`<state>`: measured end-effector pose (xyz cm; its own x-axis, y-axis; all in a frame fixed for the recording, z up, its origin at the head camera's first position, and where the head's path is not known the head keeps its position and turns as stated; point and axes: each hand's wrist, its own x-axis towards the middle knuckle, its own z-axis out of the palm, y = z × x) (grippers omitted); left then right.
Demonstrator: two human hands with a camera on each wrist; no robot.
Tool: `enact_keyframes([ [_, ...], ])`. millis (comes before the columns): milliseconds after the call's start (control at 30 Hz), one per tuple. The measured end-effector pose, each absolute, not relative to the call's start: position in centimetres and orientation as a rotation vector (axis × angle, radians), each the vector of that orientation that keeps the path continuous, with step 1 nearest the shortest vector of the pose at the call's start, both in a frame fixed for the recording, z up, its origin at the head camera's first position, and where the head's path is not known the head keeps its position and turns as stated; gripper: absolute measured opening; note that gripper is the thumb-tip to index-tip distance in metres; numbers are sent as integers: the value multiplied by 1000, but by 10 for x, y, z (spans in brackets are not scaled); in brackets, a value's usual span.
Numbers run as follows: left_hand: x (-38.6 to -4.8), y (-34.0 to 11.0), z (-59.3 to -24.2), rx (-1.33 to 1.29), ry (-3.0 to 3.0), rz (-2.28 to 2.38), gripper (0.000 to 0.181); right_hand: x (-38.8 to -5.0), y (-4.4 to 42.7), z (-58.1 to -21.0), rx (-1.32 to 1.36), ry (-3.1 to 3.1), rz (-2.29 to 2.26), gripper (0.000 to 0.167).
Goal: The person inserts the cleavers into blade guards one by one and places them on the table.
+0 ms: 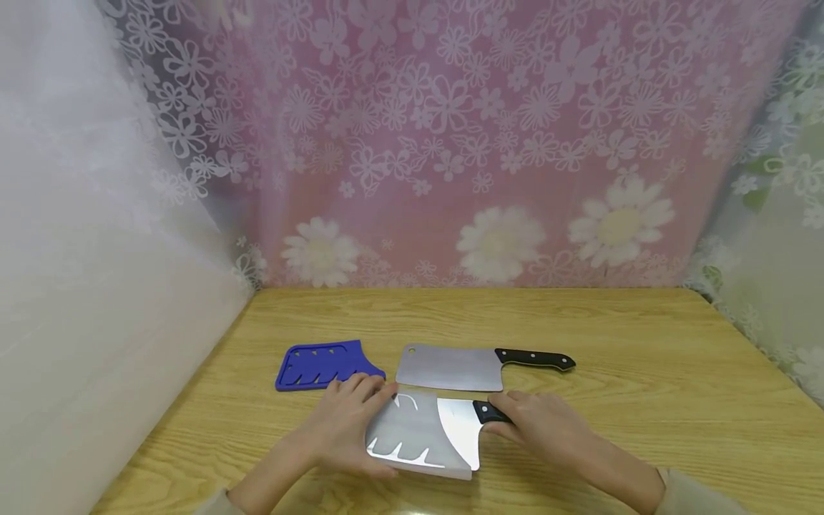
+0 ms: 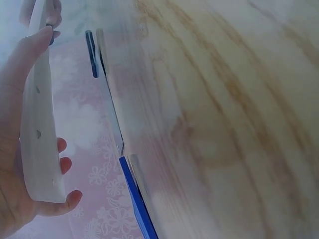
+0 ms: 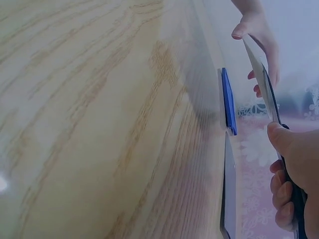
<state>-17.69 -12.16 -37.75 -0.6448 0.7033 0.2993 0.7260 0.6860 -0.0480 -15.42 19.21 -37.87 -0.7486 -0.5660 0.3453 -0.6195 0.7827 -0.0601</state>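
My right hand (image 1: 541, 427) grips the black handle (image 1: 491, 412) of a cleaver. The cleaver's blade (image 1: 460, 429) is partly inside a translucent white blade cover (image 1: 412, 436), with a strip of bare metal showing near the handle. My left hand (image 1: 350, 425) holds the cover at its left end, the thumb along the lower side and the fingers over the top. In both wrist views the covered cleaver is raised off the table. A second cleaver (image 1: 450, 368) with a black handle lies behind on the table, and a blue blade cover (image 1: 322, 366) lies to its left.
The wood-grain table (image 1: 644, 357) runs back to a pink flowered curtain (image 1: 450, 143). A pale sheet (image 1: 129, 250) hangs along the left side, and another flowered sheet (image 1: 772, 286) hangs along the right.
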Motion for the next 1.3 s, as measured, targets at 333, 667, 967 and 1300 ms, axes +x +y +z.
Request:
enact_keyframes([
  [333,-180,-122,-379,-1134,-2594,-117,102,-158,193,-379,946,-2647,253,28],
  [667,-181,-118,-380,-1105,-2621,-165,101,-158,186,-374,958,-2631,215,29],
  [967,-179,-114,-382,-1082,-2633,-166,104,-158,180,-376,896,-2705,266,32],
  [1300,-175,-119,-391,-1087,-2601,-105,108,-161,181,-384,938,-2730,411,26],
])
